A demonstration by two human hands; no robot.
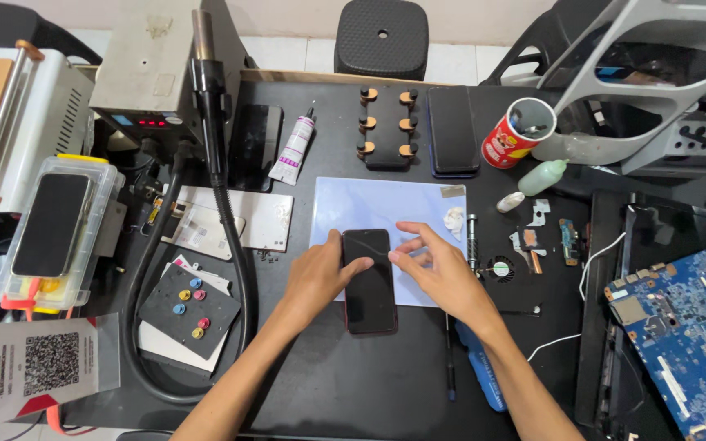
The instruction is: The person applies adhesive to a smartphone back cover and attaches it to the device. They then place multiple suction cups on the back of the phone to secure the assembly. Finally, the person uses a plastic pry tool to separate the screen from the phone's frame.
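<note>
A black smartphone point(369, 290) with a red edge lies face up, partly on a pale blue mat point(386, 208) on the black workbench. My left hand point(320, 273) rests against the phone's left side, its thumb lying across the upper screen. My right hand point(439, 269) hovers at the phone's upper right corner, fingers spread, with fingertips pinched near the screen's edge. Whether they hold a thin film there is too small to tell.
A hot-air station point(145, 69) with its black hose point(230, 245) stands at the back left, next to a glue tube point(294, 149) and a dark phone point(453, 131). A blue circuit board point(680, 327) lies at right. A red can point(520, 135), a white bottle point(542, 177) and small parts sit nearby.
</note>
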